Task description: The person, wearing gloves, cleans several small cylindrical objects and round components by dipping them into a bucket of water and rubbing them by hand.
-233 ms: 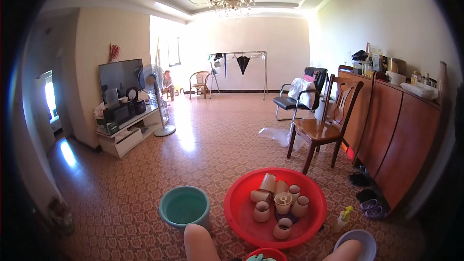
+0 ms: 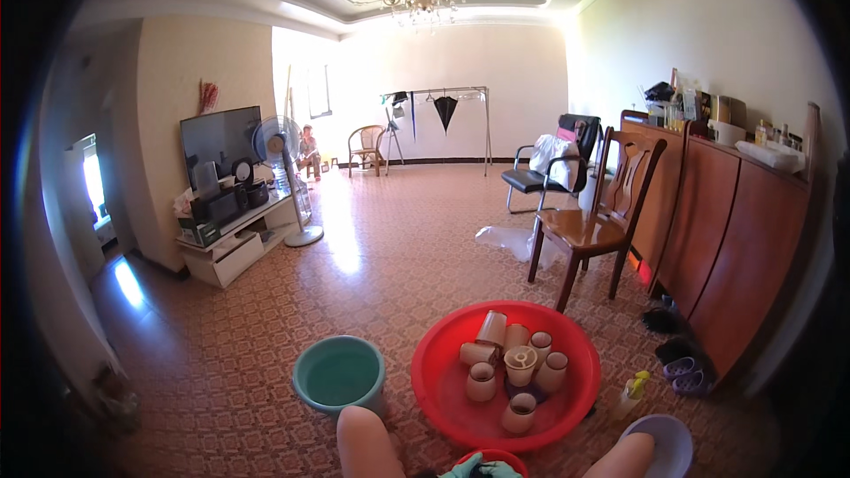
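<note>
At the lower edge, teal glove-like shapes [image 2: 481,466] show over a small red basin [image 2: 512,458], with something dark between them. They are cut off by the picture's edge, so my left and right fingers cannot be made out, nor what they hold. Just beyond, a large red basin [image 2: 440,416] bears several cream, cup-shaped pieces [image 2: 519,413], some upright and some on their sides. One piece with a spoked ring [image 2: 521,361] in its top stands in the middle. My bare knees [image 2: 361,443] rise on both sides of the small basin.
A teal bucket [image 2: 339,407] of water stands left of the large basin. On the right are a spray bottle [image 2: 630,396], a pale lilac basin [image 2: 682,447], slippers [image 2: 684,377] and a wooden chair [image 2: 589,232]. Farther off are a fan [image 2: 276,146] and a seated person [image 2: 308,149].
The teal shapes have come up farther into the picture at the lower edge, now with a dark patch between them. The view has tilted slightly; the pieces in the large basin stay put.
</note>
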### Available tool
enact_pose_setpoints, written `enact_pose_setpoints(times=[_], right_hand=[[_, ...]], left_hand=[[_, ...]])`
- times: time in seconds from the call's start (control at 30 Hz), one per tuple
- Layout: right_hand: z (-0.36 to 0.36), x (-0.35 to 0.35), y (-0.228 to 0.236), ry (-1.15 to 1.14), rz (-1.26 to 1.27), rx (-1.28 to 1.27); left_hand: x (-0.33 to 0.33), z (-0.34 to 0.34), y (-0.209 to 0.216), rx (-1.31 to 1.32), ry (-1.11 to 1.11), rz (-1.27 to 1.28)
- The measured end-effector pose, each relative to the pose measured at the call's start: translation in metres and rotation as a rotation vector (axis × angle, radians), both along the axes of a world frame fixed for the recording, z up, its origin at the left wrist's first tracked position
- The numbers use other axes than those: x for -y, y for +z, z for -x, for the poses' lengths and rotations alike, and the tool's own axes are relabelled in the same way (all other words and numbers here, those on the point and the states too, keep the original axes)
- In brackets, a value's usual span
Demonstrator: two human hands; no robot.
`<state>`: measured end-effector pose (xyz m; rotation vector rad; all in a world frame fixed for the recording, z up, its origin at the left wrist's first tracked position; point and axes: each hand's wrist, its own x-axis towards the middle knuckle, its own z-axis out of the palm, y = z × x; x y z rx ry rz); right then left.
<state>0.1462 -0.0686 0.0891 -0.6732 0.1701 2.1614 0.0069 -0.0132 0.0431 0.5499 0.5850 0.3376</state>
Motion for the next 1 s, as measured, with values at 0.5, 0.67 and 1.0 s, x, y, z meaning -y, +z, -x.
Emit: enact_pose_setpoints(times=[0.5,0.67,1.0], right_hand=[[0.032,-0.035,-0.098,-0.119,-0.447,0.935],[0.033,-0.033,-0.122,-0.128,-0.408,0.924],[0.023,-0.042,-0.137,0.192,-1.087,1.424]], left_hand=[[-0.024,0.007,-0.063,0.135,0.124,0.407],[-0.019,0.000,-0.065,-0.018,0.245,0.454],[-0.020,0.018,-0.082,0.270,0.183,0.384]])
